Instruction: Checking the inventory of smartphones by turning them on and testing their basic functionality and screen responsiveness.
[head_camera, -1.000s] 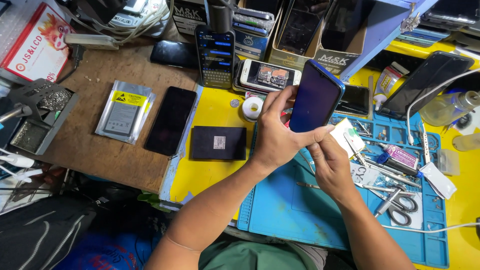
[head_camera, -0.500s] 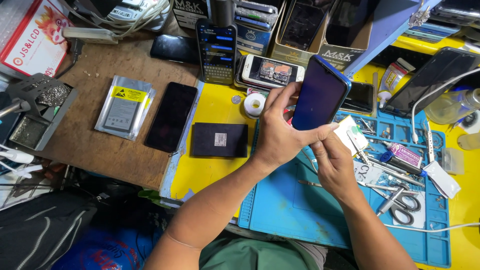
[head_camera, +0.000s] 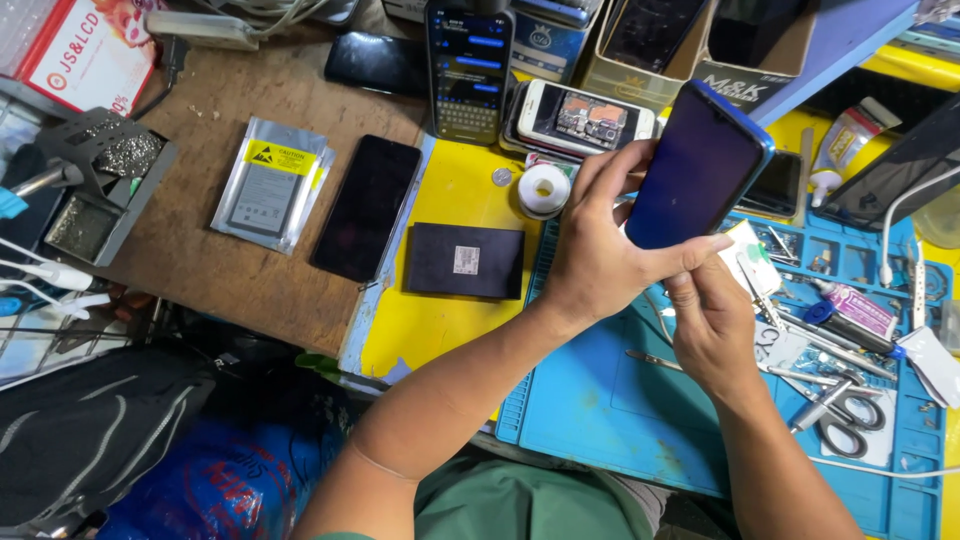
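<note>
Your left hand (head_camera: 600, 255) grips a blue-edged phone (head_camera: 697, 170) by its lower end, thumb pressed along the bottom edge, holding it tilted above the blue mat (head_camera: 600, 400) on the table (head_camera: 220, 270). Your right hand (head_camera: 712, 325) sits just under the phone, fingers curled at its lower corner; whether they pinch anything, you cannot tell. Scissors (head_camera: 845, 415) lie right of that hand on the mat.

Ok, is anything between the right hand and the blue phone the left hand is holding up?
Nothing visible. The left hand grips the blue phone above the blue mat, and the right hand already touches its lower edge, just under the left thumb.
</note>
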